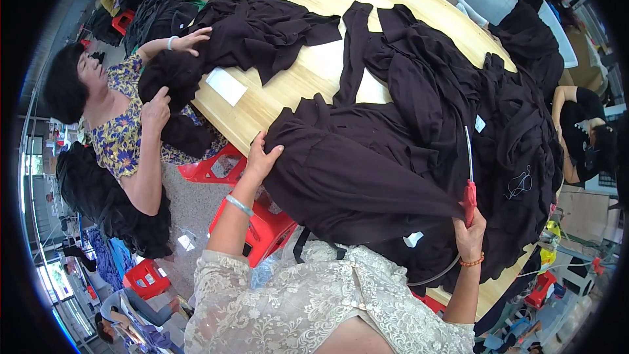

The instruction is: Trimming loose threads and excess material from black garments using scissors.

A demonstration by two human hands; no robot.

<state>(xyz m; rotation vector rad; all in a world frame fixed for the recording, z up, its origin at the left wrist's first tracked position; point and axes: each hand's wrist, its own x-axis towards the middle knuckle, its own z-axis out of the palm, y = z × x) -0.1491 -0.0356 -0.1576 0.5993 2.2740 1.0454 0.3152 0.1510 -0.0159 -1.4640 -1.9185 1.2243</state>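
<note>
A black garment (357, 170) lies spread over the near edge of a long wooden table (308, 75). My left hand (261, 155) presses flat on the garment's left corner at the table edge. My right hand (470, 233) is shut on a red-handled tool (469, 198) with a thin metal tube pointing up across the cloth and a hose trailing from its base. A large heap of black garments (504, 118) covers the table to the right.
A person in a flowered top sits at the left, both hands (190, 40) on another black garment (252, 29). A white slip of paper (226, 85) lies on the table. Red plastic stools (262, 229) stand beneath. Another person in black sits at the right.
</note>
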